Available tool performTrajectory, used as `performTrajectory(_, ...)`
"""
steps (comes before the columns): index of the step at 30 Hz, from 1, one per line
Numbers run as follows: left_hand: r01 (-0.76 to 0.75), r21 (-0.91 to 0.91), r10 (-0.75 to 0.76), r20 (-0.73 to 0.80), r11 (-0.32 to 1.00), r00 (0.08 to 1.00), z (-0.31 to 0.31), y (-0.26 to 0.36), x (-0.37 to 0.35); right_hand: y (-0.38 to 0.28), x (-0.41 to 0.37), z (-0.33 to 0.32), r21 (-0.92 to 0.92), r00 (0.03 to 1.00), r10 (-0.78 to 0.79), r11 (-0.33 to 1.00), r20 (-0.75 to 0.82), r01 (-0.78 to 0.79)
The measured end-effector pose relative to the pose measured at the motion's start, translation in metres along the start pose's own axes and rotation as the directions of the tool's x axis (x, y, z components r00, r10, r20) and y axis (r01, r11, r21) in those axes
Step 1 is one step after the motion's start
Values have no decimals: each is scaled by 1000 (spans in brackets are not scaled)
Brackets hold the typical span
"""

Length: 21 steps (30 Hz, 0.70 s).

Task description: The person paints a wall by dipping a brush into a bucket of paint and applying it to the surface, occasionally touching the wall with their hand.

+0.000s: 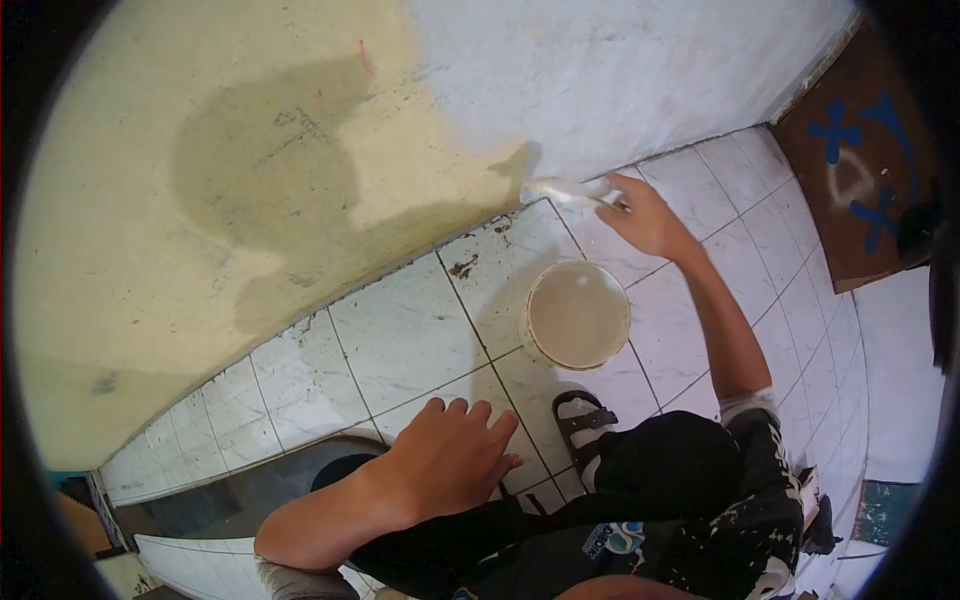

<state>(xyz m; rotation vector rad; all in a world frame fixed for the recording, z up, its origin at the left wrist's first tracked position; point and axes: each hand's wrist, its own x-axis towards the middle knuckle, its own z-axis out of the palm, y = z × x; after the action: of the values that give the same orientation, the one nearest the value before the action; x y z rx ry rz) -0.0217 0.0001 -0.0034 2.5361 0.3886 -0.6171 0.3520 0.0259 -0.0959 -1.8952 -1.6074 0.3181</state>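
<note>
My right hand point(642, 215) is closed round the handle of a paintbrush point(567, 191). The white bristles touch or nearly touch the bottom of the wall point(560, 80), where white paint meets bare yellow. Below that hand, a round bucket point(578, 318) of whitish paint stands upright on the tiled floor. My left hand point(455, 455) hangs over my knee, its fingers loosely bent and slightly apart, with nothing visible in it.
Pale floor tiles point(400, 330) run along the wall, with brown stains near the corner. A sandalled foot point(580, 420) is close to the bucket. At the right stands a brown board point(850, 160) with blue marks. A dark grey strip point(220, 495) crosses the floor at lower left.
</note>
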Motion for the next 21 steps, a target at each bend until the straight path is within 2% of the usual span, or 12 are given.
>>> performTrajectory(2,-15,-3,14,-35,1000,999,2,-1,-1,-15,-22,-36,63,960,85,992,268,-106)
performTrajectory(3,-15,-6,15,-30,1000,999,2,-2,0,-20,-32,-46,65,958,89,992,271,-111)
performTrajectory(5,7,3,-7,8,1000,1000,1,-2,3,-24,-53,-55,-8,841,165,982,515,-187)
performTrajectory(6,5,0,-5,17,1000,1000,1,-3,5,-23,-61,-52,-6,838,171,981,518,-196)
performTrajectory(8,13,-9,-13,32,1000,999,-1,-4,9,-21,-75,-39,13,755,29,999,655,-50)
performTrajectory(9,10,-13,-9,42,1000,999,-1,-4,12,-15,-82,-23,21,767,-36,999,641,30)
performTrajectory(10,15,-11,-14,45,1000,999,-2,-4,14,-14,-82,-10,23,765,-30,1000,644,20)
performTrajectory(12,14,-18,-13,63,1000,998,-4,-3,17,-16,-84,19,-248,706,111,964,700,95)
performTrajectory(13,19,-6,-19,58,1000,998,-5,-1,18,-10,-86,35,-244,697,120,966,707,82)
performTrajectory(15,36,-2,-36,66,999,997,-7,1,19,8,-83,64,-332,706,110,925,699,185)
performTrajectory(18,56,5,-57,91,998,994,-8,4,19,18,-79,85,-363,725,72,897,685,254)
performTrajectory(21,77,-16,-75,122,997,990,-10,3,18,18,-72,59,-315,756,24,917,654,244)
